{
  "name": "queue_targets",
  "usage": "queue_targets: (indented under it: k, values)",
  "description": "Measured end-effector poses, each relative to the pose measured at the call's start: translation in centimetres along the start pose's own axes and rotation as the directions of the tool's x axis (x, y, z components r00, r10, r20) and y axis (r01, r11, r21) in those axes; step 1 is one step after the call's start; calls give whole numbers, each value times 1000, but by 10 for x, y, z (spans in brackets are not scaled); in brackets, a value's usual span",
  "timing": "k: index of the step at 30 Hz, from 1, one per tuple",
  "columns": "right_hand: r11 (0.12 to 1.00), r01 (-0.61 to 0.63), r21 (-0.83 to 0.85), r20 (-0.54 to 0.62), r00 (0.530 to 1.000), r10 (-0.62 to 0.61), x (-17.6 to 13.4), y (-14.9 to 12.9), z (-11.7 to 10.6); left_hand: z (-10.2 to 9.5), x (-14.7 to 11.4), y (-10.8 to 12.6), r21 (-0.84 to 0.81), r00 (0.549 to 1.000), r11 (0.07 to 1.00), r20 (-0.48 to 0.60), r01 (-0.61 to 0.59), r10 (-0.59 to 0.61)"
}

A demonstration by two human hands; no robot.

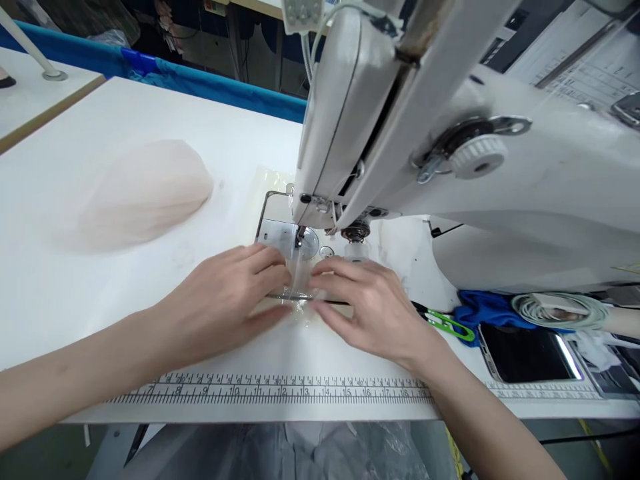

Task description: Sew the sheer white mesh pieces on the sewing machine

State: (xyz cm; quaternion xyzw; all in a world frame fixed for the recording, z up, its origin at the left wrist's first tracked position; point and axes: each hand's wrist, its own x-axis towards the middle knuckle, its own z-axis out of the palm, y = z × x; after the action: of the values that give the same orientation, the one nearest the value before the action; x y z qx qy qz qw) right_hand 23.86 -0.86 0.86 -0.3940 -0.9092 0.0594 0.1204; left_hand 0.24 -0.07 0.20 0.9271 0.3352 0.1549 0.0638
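In front of the sewing machine's presser foot (299, 237), a narrow sheer strip of fabric (300, 272) runs toward me over the metal needle plate (277, 231). My left hand (227, 293) is at the strip's left side, fingers bent and closed at its edge, thumb lower down. From the right, my right hand (367, 300) meets the other edge with curled fingers and thumb. Both sets of fingertips are slightly blurred, and the strip is so thin that its edges are hard to make out. A sheer pale pink fabric piece (150, 190) lies on the table to the left.
The white sewing machine head (345, 113) rises over the plate. A printed ruler (280, 390) runs along the table's front edge. At right lie green-handled snips (450, 325), a phone (530, 353), blue cloth (483, 310) and a coiled cord (560, 311).
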Motion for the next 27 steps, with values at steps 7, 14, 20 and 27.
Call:
queue_targets:
  k: [7, 14, 20, 27]
  values:
    - [970, -145, 194, 197, 975, 107, -1, -7, -9, 8, -3, 16, 188, 991, 982, 131, -16, -9]
    - [976, -99, 192, 56, 994, 90, 0, -8, 6, 17, 15, -7, -142, 976, 974, 155, 177, -154]
    - [996, -65, 62, -375, 923, 84, 0, 0, 16, -6, 35, -11, -224, 945, 932, 226, 285, -234]
    - [990, -96, 104, -460, 878, 133, 5, 5, 23, -11, 43, -28, -285, 929, 923, 334, 259, -158]
